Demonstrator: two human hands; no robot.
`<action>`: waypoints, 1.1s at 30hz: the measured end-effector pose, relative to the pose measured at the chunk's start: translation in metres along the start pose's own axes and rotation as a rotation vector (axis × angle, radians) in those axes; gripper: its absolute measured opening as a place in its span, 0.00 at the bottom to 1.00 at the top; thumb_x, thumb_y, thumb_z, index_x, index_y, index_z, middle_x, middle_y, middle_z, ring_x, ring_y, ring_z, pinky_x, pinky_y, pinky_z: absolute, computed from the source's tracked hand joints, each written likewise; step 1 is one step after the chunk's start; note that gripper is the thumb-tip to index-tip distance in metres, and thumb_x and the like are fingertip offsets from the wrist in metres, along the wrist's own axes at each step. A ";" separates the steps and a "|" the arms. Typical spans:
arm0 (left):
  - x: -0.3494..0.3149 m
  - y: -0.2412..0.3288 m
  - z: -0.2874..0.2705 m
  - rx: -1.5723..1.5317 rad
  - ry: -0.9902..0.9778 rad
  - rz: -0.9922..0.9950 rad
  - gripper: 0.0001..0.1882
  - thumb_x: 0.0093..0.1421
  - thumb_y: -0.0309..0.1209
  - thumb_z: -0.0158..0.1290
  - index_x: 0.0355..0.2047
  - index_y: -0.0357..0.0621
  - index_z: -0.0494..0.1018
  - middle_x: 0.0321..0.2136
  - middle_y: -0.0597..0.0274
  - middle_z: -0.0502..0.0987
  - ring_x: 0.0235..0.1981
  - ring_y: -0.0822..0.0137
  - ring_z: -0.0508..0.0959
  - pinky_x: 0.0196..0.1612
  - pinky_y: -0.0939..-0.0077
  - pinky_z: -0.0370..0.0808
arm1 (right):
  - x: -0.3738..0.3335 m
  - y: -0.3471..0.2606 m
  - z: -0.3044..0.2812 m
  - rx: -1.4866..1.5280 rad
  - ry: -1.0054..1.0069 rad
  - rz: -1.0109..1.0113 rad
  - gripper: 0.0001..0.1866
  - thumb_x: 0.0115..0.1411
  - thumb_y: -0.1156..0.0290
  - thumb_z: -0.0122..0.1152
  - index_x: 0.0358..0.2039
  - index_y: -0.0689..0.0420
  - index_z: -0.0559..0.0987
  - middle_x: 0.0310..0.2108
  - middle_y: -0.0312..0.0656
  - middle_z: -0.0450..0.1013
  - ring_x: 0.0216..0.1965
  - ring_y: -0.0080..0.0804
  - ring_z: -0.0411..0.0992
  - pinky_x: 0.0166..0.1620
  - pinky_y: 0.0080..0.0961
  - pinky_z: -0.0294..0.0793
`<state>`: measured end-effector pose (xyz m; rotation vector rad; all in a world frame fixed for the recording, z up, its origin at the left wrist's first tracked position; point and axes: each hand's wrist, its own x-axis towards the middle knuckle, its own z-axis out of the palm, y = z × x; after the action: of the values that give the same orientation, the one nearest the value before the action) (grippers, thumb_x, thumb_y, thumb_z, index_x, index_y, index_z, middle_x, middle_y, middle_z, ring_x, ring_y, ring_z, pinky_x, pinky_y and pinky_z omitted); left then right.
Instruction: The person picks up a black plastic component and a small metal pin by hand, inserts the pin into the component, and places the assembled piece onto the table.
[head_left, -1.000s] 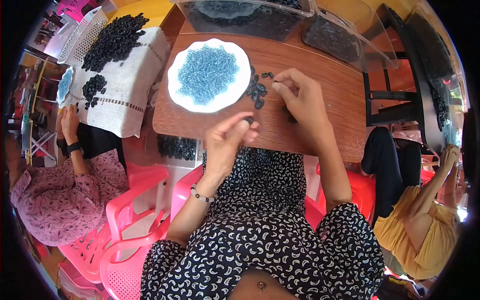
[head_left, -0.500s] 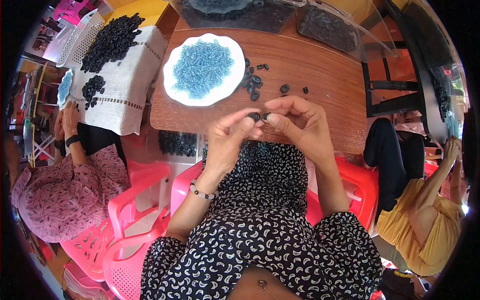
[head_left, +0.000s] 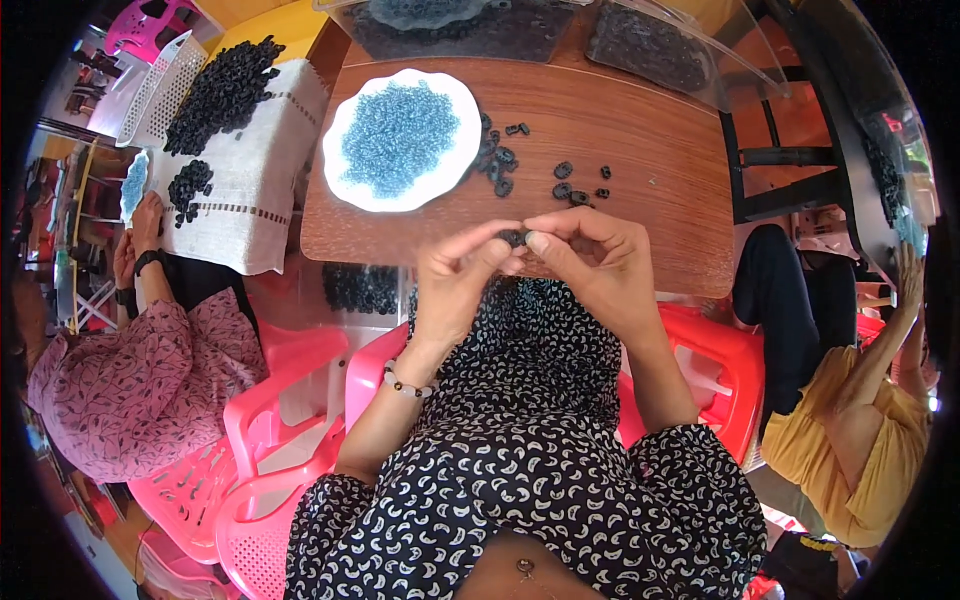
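Just past the table's near edge, my left hand (head_left: 450, 275) pinches a small black ribbed part (head_left: 511, 238) between thumb and forefinger. My right hand (head_left: 602, 262) closes its thumb and forefinger against the other end of it, and whatever small piece sits there is mostly hidden by the fingertips. Beyond them a white scalloped plate (head_left: 337, 187) holds a heap of small translucent blue pieces (head_left: 398, 137). Loose black parts (head_left: 503, 187) lie along the plate's right side. Several more black parts (head_left: 563, 170) are scattered just beyond my right hand.
The brown wooden table (head_left: 660, 240) has clear plastic bins (head_left: 650, 55) at its far side. On the left, a person in pink works by a cloth-covered table (head_left: 245, 165) with black heaps (head_left: 220, 95). A person in yellow (head_left: 850, 440) sits at the right, near a black frame (head_left: 780, 155).
My fingertips have come together, so the dark piece in my right hand now meets the black part in my left. More scattered parts show beyond my right hand. The view shifted slightly.
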<state>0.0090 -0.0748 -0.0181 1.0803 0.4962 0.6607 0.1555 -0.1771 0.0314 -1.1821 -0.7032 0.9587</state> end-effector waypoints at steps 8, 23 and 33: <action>-0.001 -0.002 0.003 0.067 0.000 0.017 0.12 0.66 0.25 0.57 0.48 0.33 0.80 0.38 0.57 0.84 0.35 0.73 0.81 0.42 0.80 0.79 | -0.003 0.005 0.001 -0.222 0.066 -0.146 0.06 0.63 0.81 0.61 0.40 0.69 0.81 0.33 0.43 0.81 0.35 0.27 0.82 0.40 0.20 0.84; -0.004 -0.001 -0.002 0.183 0.032 0.047 0.10 0.65 0.20 0.55 0.46 0.33 0.81 0.38 0.58 0.83 0.33 0.74 0.81 0.39 0.82 0.79 | 0.004 0.014 0.001 -0.556 0.026 -0.407 0.05 0.58 0.81 0.64 0.30 0.61 0.75 0.26 0.41 0.75 0.32 0.33 0.73 0.29 0.25 0.76; -0.006 -0.005 0.002 0.282 0.009 0.082 0.10 0.65 0.20 0.55 0.44 0.31 0.81 0.36 0.59 0.82 0.31 0.75 0.80 0.37 0.83 0.77 | -0.001 0.025 -0.002 -0.650 0.025 -0.463 0.07 0.55 0.83 0.62 0.28 0.60 0.72 0.24 0.42 0.70 0.28 0.36 0.69 0.29 0.30 0.70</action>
<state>0.0072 -0.0813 -0.0218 1.3699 0.5667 0.6806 0.1505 -0.1761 0.0068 -1.4900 -1.2589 0.3212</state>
